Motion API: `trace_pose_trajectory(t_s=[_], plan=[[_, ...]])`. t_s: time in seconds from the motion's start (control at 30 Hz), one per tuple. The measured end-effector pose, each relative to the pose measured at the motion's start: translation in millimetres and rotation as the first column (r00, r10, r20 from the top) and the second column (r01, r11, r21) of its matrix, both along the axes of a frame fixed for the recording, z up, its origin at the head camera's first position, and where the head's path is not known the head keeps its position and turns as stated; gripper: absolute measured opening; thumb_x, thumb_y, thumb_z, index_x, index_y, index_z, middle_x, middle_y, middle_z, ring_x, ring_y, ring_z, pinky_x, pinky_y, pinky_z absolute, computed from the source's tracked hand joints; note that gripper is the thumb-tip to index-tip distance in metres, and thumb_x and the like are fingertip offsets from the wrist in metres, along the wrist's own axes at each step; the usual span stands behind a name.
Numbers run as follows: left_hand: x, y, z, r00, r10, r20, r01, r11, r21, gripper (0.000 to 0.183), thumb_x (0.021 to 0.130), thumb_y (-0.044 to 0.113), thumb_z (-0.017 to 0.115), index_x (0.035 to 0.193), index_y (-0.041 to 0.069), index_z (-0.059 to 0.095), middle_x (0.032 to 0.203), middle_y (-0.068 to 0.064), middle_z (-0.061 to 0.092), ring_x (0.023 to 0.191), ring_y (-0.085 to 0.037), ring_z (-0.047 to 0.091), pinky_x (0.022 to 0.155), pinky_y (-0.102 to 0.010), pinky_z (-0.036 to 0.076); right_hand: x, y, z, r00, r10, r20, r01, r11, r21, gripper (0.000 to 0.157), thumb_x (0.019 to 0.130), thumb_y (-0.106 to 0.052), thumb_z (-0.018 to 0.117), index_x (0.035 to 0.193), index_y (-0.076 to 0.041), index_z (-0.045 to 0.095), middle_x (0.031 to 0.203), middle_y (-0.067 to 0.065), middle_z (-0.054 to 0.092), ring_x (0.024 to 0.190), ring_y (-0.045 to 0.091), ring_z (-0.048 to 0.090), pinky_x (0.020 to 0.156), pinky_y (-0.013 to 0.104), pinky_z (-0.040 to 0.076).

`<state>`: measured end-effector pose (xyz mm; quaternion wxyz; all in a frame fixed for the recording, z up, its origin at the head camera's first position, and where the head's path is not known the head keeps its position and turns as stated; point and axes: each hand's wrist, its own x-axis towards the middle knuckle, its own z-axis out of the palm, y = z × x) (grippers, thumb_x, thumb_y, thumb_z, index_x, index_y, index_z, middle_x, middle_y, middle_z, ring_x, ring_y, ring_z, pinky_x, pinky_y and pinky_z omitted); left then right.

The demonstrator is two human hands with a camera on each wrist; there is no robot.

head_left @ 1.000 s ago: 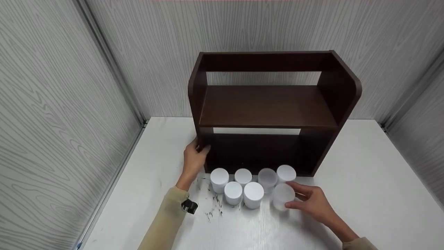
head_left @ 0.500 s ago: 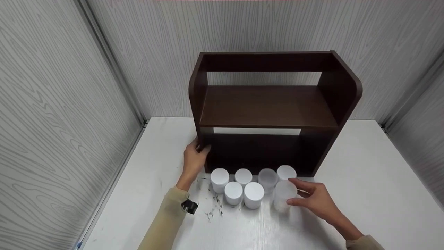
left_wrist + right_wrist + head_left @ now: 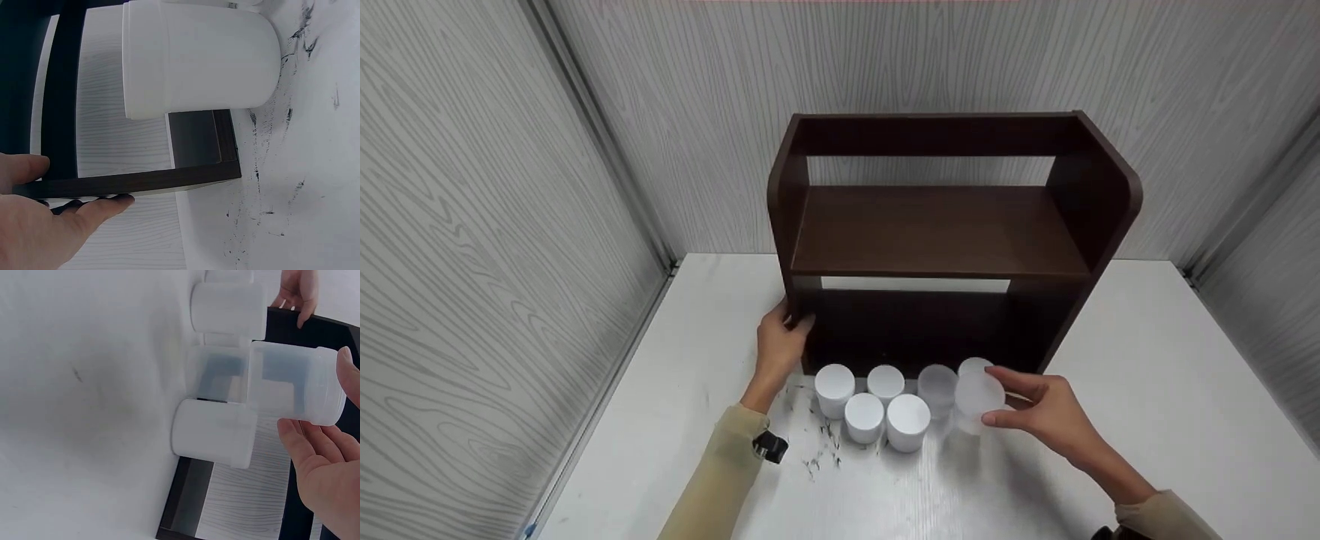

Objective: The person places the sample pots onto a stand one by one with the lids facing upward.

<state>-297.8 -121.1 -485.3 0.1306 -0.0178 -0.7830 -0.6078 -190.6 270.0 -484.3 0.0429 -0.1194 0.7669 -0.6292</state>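
In the head view a dark brown two-tier shelf (image 3: 941,229) stands on the white table. My left hand (image 3: 778,346) grips the edge of its left side panel, thumb on the inner face and fingers outside. My right hand (image 3: 1048,409) pinches a translucent plastic jar (image 3: 979,394) between thumb and fingers. The right wrist view shows this jar (image 3: 293,382) raised off the table, its lidded end toward my palm. Another translucent jar (image 3: 937,386) and a white jar (image 3: 973,365) stand behind it, the white one partly hidden by the held jar.
Several white lidded jars (image 3: 908,422) stand close together before the shelf's lower front edge. Dark scuff marks (image 3: 829,442) spot the table near my left forearm. Grey wood-grain panels (image 3: 480,225) enclose the table at the back and sides.
My right hand has lifted the translucent jar off the table, moving it up and slightly toward the shelf. My left hand keeps its grip on the shelf; the other jars have not moved.
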Motion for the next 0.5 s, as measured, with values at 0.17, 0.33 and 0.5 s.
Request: trace_pose_trajectory(t_s=[0.17, 0.33, 0.5], plan=[[-0.5, 0.2, 0.4, 1.0, 0.012, 0.008, -0.012, 1.0, 0.003, 0.055, 0.102, 0.009, 0.066, 0.152, -0.007, 0.049, 0.148, -0.027, 0.055, 0.134, -0.04, 0.057, 0.107, -0.045, 0.05, -1.3, -4.6, 14.2, 1.0, 0.028, -0.003, -0.028, 1.0, 0.002, 0.071, 0.081, -0.001, 0.09, 0.143, 0.013, 0.056, 0.147, 0.033, 0.053, 0.128, 0.044, 0.06, 0.093, 0.033, 0.057], [0.5, 0.4, -0.7, 1.0, 0.009, -0.002, -0.009, 1.0, -0.005, 0.054, 0.102, 0.01, 0.066, 0.151, -0.005, 0.051, 0.147, -0.027, 0.056, 0.134, -0.039, 0.057, 0.107, -0.045, 0.05, -4.0, -9.0, 27.9, 0.999, 0.034, -0.002, -0.034, 0.999, -0.001, 0.068, 0.08, 0.0, 0.091, 0.139, 0.013, 0.06, 0.142, 0.031, 0.058, 0.121, 0.037, 0.067, 0.091, 0.032, 0.059], [0.9, 0.8, -1.9, 1.0, 0.005, 0.002, -0.005, 1.0, -0.016, 0.053, 0.102, 0.01, 0.066, 0.151, -0.006, 0.051, 0.145, -0.026, 0.058, 0.134, -0.038, 0.057, 0.107, -0.046, 0.05, -5.7, -13.6, 44.3, 0.999, 0.039, -0.002, -0.039, 0.999, 0.003, 0.069, 0.079, 0.0, 0.092, 0.139, 0.013, 0.06, 0.135, 0.028, 0.065, 0.11, 0.023, 0.073, 0.09, 0.03, 0.059]])
